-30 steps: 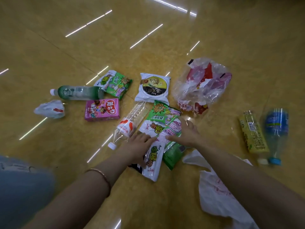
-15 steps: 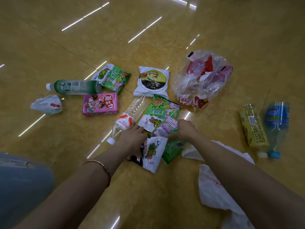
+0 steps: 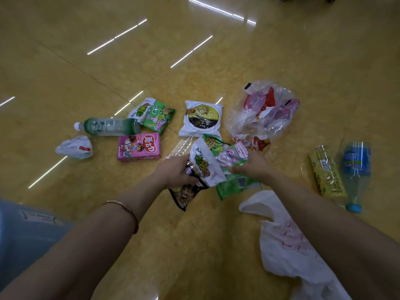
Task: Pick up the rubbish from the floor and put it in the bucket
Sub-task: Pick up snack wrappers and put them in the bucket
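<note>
Rubbish lies scattered on the yellow floor. My left hand (image 3: 176, 173) and my right hand (image 3: 252, 167) both grip a bunch of snack wrappers (image 3: 213, 163), white, green and pink, lifted off the floor between them. A dark wrapper (image 3: 184, 194) hangs under my left hand. A clear empty bottle (image 3: 179, 147) lies just behind my left hand. Further back lie a pink box (image 3: 139, 148), a green bottle (image 3: 108, 126), a green and white wrapper (image 3: 154, 114) and a white round-print packet (image 3: 202, 119). No bucket is in view.
A clear plastic bag with red contents (image 3: 264, 113) lies at the back right. A yellow bottle (image 3: 326, 172) and a blue bottle (image 3: 355, 167) lie at the right. A white plastic bag (image 3: 287, 241) lies under my right forearm. A crumpled white wrapper (image 3: 74, 147) lies at the left.
My hands have closed on the flat pile of wrappers, gathered it together and raised it off the floor. The dark wrapper underneath now shows.
</note>
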Available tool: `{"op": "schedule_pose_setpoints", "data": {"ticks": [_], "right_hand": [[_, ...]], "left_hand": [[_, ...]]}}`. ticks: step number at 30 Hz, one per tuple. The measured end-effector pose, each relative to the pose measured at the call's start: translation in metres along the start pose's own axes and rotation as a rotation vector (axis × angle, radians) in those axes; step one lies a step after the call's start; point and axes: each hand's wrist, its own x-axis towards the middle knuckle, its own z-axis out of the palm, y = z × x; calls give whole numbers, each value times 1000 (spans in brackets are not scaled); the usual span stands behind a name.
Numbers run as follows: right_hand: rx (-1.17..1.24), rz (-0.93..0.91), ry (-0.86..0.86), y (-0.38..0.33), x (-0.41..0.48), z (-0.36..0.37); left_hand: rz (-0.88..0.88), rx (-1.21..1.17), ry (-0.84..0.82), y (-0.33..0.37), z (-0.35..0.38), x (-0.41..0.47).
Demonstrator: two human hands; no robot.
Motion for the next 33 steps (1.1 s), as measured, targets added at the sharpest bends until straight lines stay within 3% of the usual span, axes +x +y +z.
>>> {"op": "schedule_pose_setpoints", "data": {"ticks": [9,19,28,33], "right_hand": [[252,-93,205,-75,-60,-61],[443,-214,339,-254,-160,-174],[526,-383,285,-417,-262,-277],[501,-474,157,-493,-298,-297]], "left_hand": [[-86,-415,219,49,-74,-56],[-133,-756,529,145,-246,-164],[-205,-905,744,216,-401,-283],[-272,-934,924,232,-463,-346]]}}
